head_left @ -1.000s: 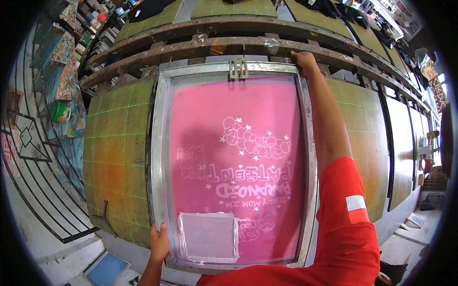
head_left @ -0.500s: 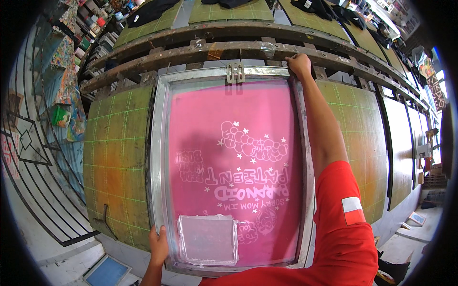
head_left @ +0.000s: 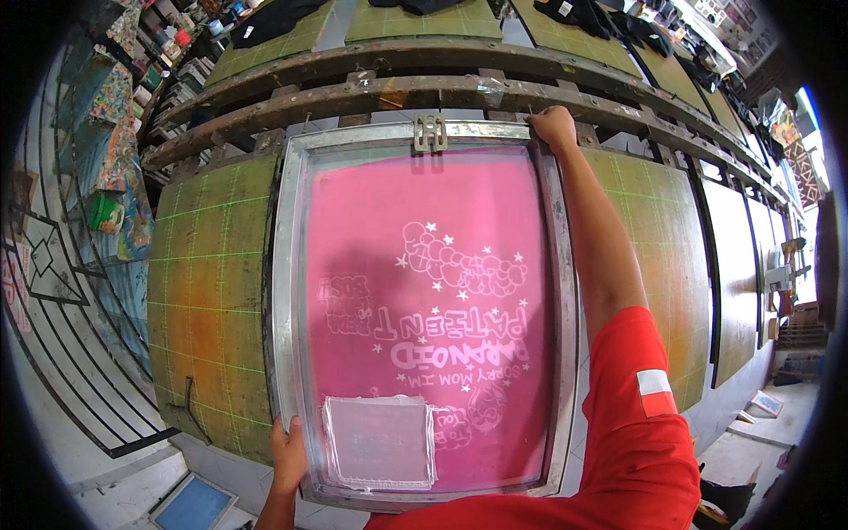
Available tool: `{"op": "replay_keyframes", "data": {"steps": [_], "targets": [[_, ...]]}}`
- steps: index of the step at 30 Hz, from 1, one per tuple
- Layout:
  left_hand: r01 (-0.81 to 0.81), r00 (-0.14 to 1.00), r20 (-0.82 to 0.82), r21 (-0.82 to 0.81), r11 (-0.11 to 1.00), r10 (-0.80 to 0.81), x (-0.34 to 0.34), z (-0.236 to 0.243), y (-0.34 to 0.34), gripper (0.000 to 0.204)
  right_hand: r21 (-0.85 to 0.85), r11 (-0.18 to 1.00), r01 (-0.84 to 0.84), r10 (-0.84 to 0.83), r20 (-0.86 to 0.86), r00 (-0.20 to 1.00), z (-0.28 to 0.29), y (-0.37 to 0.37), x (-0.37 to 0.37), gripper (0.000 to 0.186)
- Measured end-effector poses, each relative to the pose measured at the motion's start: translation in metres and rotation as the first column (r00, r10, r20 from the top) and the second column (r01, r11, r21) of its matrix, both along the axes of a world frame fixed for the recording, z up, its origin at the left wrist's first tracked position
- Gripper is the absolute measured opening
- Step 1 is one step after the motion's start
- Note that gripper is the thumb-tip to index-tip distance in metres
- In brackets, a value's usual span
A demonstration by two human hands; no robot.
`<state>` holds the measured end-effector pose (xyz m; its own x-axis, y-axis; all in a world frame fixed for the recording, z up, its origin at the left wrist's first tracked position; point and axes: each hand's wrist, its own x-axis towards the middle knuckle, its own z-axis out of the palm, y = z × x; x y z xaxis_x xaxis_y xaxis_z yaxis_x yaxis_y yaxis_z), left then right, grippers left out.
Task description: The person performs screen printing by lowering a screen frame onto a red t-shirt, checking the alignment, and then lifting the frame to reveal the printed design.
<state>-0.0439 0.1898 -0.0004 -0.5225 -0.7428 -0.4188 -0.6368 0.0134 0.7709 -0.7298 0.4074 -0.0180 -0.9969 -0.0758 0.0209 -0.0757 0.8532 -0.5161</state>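
Observation:
In front of me lies a screen printing frame with a metal rim and pink mesh carrying pale mirrored lettering, stars and drawings. White tape edges a pale rectangle in its lower left corner. My left hand grips the rim at the lower left, thumb on top; its other fingers are mostly hidden. At the far right corner, my right hand is closed beside the rail, and what its fingers hold is hidden. A slotted metal bracket sits at the middle of the far rim.
Worn rails run across beyond the frame. Green-lined boards flank it on both sides, with more boards and black garments past the rails. A bent metal rod rests on the left board. A blue-meshed frame lies lower left.
The whole view has shifted slightly to the left. Both hands stay at the same places on or beside the frame.

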Motion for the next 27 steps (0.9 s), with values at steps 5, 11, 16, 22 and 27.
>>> {"op": "replay_keyframes", "data": {"steps": [5,11,16,22,27], "targets": [[-0.015,1.0,0.004,0.01,1.0,0.015,0.001,0.0,0.001,0.029,-0.082,0.996,0.03,-0.039,-0.113,0.993,-0.008,-0.008,0.012,0.031],[0.005,1.0,0.02,0.004,1.0,-0.005,0.006,-0.004,-0.004,0.03,-0.337,0.936,-0.099,0.092,-0.038,0.995,-0.032,0.001,-0.008,0.032],[-0.003,1.0,0.009,0.003,1.0,0.003,-0.003,0.003,0.0,0.031,-0.586,0.81,0.015,0.133,0.209,0.969,-0.043,0.008,-0.024,0.037],[0.046,0.996,0.077,-0.106,0.993,-0.038,-0.01,0.015,0.005,0.03,-0.089,0.996,0.008,-0.006,0.018,1.0,-0.006,-0.01,0.008,0.038],[0.033,0.998,0.045,-0.044,0.998,-0.031,-0.011,0.013,0.004,0.031,-0.17,0.985,0.006,-0.011,-0.024,1.0,-0.021,-0.002,-0.003,0.039]]}}
